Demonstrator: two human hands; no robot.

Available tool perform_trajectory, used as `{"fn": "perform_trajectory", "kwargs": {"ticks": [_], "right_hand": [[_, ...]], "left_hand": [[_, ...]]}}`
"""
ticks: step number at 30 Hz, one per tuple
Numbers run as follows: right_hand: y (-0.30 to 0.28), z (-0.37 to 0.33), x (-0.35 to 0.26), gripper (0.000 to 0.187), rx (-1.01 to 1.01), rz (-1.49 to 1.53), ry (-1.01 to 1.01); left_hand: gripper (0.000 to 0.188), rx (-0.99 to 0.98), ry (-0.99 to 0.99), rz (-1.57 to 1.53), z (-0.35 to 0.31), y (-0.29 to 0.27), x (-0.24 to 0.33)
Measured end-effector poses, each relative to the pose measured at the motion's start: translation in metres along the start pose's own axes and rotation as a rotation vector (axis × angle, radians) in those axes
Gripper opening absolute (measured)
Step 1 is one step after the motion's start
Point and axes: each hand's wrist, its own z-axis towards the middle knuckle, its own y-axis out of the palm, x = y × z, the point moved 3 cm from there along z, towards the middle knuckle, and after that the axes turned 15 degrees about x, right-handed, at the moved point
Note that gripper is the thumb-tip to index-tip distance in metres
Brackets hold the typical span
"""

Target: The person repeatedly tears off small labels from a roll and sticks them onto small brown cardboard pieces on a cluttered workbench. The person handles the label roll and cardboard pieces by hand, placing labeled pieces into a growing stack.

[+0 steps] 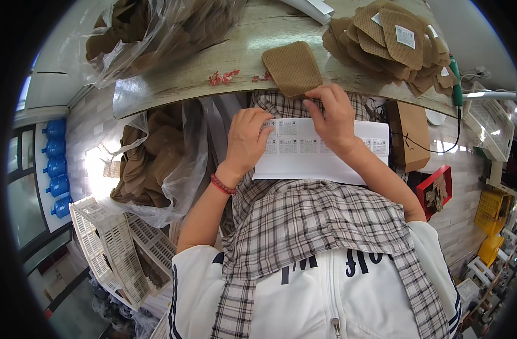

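A white sheet of printed labels [303, 161] lies across my lap, with rows of small square labels along its upper part. My left hand [244, 138] holds the sheet at its upper left corner, thumb and fingers close together. My right hand [334, 116] reaches over the sheet's upper edge. Its thumb and index finger pinch at the near edge of a brown textured pad [292, 68]; whether a label is also between them is too small to tell. That pad lies on the table, its near end sticking out past the edge. No label shows on its upper face.
Brown pads, some labelled, form a pile [391, 42] at the table's right. A clear plastic bag [162, 42] of brown pieces sits at far left; another bag [156, 152] hangs below. Red scraps [223, 77] dot the table [173, 93]. A green-handled tool [455, 82] hangs right, above a cardboard box [410, 135].
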Motion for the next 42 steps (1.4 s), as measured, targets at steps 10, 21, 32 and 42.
{"fn": "perform_trajectory", "kwargs": {"ticks": [10,21,32,42], "right_hand": [[0.010,-0.050,0.002,0.020,-0.149,-0.011,0.023],[0.002,-0.049,-0.007,0.030,-0.106,-0.052,-0.328],[-0.001,-0.056,-0.011,0.036,-0.169,-0.064,-0.328],[-0.003,-0.059,-0.008,0.037,-0.210,0.026,-0.261]], "left_hand": [[0.022,-0.046,-0.198,-0.119,-0.009,0.015,-0.002],[0.011,-0.111,-0.498,-0.315,-0.010,0.019,-0.010],[0.010,-0.141,-0.585,-0.337,-0.011,0.021,-0.016],[0.011,-0.136,-0.605,-0.348,-0.011,0.021,-0.014]]}}
